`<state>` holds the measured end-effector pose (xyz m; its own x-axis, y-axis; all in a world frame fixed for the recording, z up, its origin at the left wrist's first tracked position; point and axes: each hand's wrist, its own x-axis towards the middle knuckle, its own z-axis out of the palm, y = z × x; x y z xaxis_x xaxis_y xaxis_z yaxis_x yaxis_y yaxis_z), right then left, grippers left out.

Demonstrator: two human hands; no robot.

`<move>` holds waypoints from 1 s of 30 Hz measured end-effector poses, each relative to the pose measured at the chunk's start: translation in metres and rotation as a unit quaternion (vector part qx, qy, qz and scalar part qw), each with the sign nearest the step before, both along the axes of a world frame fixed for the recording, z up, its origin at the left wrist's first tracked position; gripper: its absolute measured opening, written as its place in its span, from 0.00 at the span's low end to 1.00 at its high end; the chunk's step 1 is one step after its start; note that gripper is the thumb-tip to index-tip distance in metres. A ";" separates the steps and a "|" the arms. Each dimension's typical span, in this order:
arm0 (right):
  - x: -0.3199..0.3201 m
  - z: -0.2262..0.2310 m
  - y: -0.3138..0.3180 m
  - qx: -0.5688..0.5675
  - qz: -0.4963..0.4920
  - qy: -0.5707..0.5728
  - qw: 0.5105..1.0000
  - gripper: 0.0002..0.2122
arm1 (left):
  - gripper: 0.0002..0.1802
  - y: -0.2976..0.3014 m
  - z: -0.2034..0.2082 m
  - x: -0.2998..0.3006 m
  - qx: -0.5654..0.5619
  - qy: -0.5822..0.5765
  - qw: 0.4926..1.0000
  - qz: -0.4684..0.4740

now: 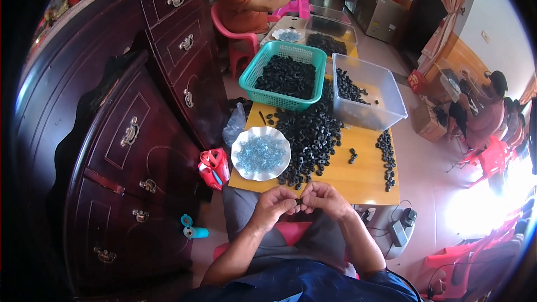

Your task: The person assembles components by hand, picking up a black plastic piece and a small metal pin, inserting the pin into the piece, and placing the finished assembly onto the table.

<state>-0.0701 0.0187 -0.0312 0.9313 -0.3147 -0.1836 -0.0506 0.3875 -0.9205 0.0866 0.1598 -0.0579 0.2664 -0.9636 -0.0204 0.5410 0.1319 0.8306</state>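
Note:
My left hand (274, 206) and my right hand (325, 199) meet just off the table's near edge, above my lap. Between their fingertips they pinch a small black part (298, 202); its details are mostly hidden by the fingers. Right beyond my hands spreads a heap of small black oval parts (307, 140). Left of that heap, a white wavy-rimmed plate (238, 171) holds many tiny bluish-silver pieces, too small to name. A pair of black parts (353, 155) lies apart on the yellow tabletop (366, 176), and a column of more (386, 159) runs along its right side.
A green plastic basket (282, 100) full of black parts and a clear bin (386, 109) stand at the table's far side. Dark wooden cabinets (120, 151) line the left. A red bag (214, 169) hangs near the plate. Across the table sits a person in orange (240, 3).

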 end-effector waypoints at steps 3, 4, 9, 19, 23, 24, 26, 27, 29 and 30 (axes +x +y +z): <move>0.000 0.001 0.000 -0.019 0.001 0.009 1.000 0.06 | 0.05 -0.001 0.000 -0.001 -0.004 -0.010 1.000 -0.001; 0.000 0.000 -0.001 -0.037 0.005 0.011 0.999 0.06 | 0.05 -0.001 0.000 -0.002 -0.007 -0.023 1.000 0.004; 0.002 0.002 0.002 -0.100 0.007 0.017 0.995 0.04 | 0.03 -0.003 -0.007 -0.006 -0.018 -0.033 0.999 0.016; 0.002 0.000 0.011 -0.244 -0.034 0.087 0.965 0.03 | 0.01 -0.007 -0.023 -0.013 0.008 -0.117 0.992 0.042; 0.007 -0.016 0.012 -0.158 -0.055 0.042 0.985 0.05 | 0.02 -0.008 -0.016 -0.004 -0.020 -0.092 0.995 0.039; 0.009 -0.018 0.013 -0.158 -0.052 0.039 0.985 0.05 | 0.02 -0.007 -0.017 -0.002 -0.020 -0.094 0.994 0.042; 0.012 -0.021 0.015 -0.119 -0.044 0.030 0.991 0.06 | 0.07 -0.006 -0.020 0.004 -0.020 -0.166 0.985 0.046; 0.011 -0.024 0.014 -0.120 -0.042 0.029 0.991 0.06 | 0.07 -0.006 -0.016 0.003 -0.021 -0.166 0.985 0.049; 0.010 -0.029 0.014 -0.077 -0.045 0.009 0.996 0.05 | 0.13 -0.006 -0.008 -0.002 -0.015 -0.150 0.984 0.099; 0.012 -0.027 0.016 -0.078 -0.042 0.009 0.996 0.05 | 0.19 -0.007 -0.010 0.001 -0.013 -0.163 0.981 0.107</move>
